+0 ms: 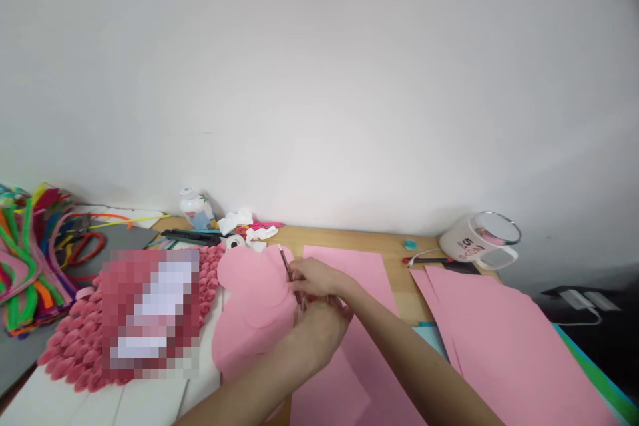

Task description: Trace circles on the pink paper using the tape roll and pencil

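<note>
My forearms cross over the pink sheet (364, 266). My right hand (319, 276) comes in from the lower right, its fingers closed on a slim dark pencil (283, 258) that leans up and to the left with its pale end uppermost. My left hand (324, 329) is just below, close against or under the right one. Its fingers are mostly hidden, so I cannot see what they hold. Left of both hands lie pink paper shapes with rounded outlines (244, 326), overlapping each other.
Coral chenille craftwork (74, 353), partly pixelated, sits left. Beyond it are colourful pipe cleaners (30, 266), red-handled scissors (87, 249), a black utility knife (192, 237) and a white bottle (196, 206). To the right are a lidded mug (459, 237) and stacked pink sheets (504, 326). A wall stands behind.
</note>
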The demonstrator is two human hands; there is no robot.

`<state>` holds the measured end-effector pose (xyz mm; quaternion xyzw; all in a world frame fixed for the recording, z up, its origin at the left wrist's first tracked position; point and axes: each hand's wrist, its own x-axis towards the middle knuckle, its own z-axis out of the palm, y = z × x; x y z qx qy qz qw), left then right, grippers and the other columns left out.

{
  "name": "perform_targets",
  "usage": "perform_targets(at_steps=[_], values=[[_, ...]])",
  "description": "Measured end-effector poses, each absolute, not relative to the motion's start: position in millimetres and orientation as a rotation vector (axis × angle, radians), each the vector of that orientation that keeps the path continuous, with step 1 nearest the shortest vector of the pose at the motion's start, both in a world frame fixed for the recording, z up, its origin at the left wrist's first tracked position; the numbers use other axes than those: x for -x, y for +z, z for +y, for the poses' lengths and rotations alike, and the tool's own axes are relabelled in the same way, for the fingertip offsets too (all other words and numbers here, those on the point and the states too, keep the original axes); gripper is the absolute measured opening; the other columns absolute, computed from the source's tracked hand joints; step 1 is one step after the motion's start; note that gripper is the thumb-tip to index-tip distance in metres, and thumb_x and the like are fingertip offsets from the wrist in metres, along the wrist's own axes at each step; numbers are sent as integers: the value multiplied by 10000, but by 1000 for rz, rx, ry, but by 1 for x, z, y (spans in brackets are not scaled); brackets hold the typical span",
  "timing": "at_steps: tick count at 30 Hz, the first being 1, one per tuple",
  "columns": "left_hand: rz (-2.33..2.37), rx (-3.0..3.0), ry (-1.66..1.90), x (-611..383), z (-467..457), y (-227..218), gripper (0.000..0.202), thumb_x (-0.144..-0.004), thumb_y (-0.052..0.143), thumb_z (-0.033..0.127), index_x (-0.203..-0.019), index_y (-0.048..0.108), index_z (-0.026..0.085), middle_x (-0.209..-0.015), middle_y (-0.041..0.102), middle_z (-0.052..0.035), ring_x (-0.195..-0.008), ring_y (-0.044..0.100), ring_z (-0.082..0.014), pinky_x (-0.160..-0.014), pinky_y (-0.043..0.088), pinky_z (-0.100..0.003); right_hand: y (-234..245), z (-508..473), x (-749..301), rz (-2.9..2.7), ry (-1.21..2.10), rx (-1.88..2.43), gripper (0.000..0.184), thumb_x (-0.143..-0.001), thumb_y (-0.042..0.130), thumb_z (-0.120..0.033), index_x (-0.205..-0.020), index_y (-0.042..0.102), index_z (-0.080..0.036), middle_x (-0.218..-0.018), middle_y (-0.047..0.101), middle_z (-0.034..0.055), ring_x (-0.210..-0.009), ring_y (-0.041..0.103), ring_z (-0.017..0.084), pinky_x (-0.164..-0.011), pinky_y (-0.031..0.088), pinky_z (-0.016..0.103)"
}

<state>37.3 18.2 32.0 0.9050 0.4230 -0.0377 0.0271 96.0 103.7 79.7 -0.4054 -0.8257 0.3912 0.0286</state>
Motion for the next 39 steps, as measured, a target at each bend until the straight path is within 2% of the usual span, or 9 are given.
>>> perform_targets(at_steps=[4, 9, 15, 18, 21, 23, 27, 32, 39], values=[[1238, -2952, -431, -35, 18, 46, 509, -471, 685, -33, -954, 606, 108, -910, 621, -176, -858, 574, -361, -661, 468, -438, 70, 111, -111, -2294, 1177, 1330, 91, -769, 555, -112, -745, 516, -191, -688, 677, 8, -636, 621, 152, -571, 399, 223], [1220, -2795, -506, -34, 22, 69, 657, -429, 688, -10, -1055, 555, 138, -1072, 577, -187, -956, 535, -336, -678, 463, -387, 53, 112, -142, -2022, 1117, 1392, 109, -760, 513, -91, -772, 516, -199, -644, 675, 2, -599, 633, 152, -557, 415, 225], [1045, -2758, -542, -27, 26, 98, 511, -542, 575, -66, -1024, 557, 104, -995, 597, -172, -907, 545, -281, -698, 464, -353, 45, 86, -205, -1643, 1025, 1461, 47, -791, 548, -252, -800, 547, -206, -678, 699, 24, -666, 677, 193, -636, 474, 285], [1031, -2731, -389, -19, 24, 97, 535, -572, 512, -98, -1066, 539, 106, -1124, 566, -182, -1023, 524, -274, -807, 459, -367, 45, 59, -241, -1389, 1066, 1440, 226, -744, 634, -399, -830, 565, -202, -690, 704, 34, -690, 687, 216, -691, 498, 329], [1070, -2616, -301, -10, 22, 85, 428, -581, 513, -77, -946, 565, 141, -1196, 537, -154, -1156, 466, -292, -892, 444, -393, 45, 28, -267, -1181, 1199, 1390, 375, -674, 708, -509, -822, 574, -191, -688, 690, 36, -697, 676, 216, -705, 505, 337], [1069, -2574, -200, -4, 20, 75, 369, -609, 501, -56, -904, 573, 152, -1250, 511, -138, -1252, 393, -298, -966, 407, -427, 44, 10, -277, -1091, 1293, 1358, 394, -686, 712, -526, -840, 583, -186, -730, 691, 41, -720, 665, 204, -712, 504, 330], [1053, -2505, 79, 8, 13, 56, 384, -689, 466, -18, -1000, 574, 180, -1372, 448, -94, -1354, 279, -268, -1081, 302, -480, 34, -9, -283, -969, 1421, 1264, 393, -696, 729, -512, -861, 590, -183, -733, 681, 34, -717, 644, 185, -720, 503, 323], [1093, -2528, 307, 15, 0, 52, 309, -808, 401, 30, -1027, 573, 163, -1379, 460, -124, -1371, 271, -258, -1095, 311, -493, 23, -14, -281, -909, 1405, 1216, 382, -685, 752, -487, -866, 609, -183, -743, 664, 24, -738, 623, 181, -717, 490, 304], [1206, -2639, 437, 16, -4, 47, 213, -873, 424, 113, -1030, 564, 148, -1344, 491, -144, -1351, 318, -262, -1066, 373, -478, 26, -14, -271, -914, 1400, 1168, 367, -700, 748, -470, -878, 620, -175, -764, 671, 39, -773, 627, 202, -754, 489, 332]])
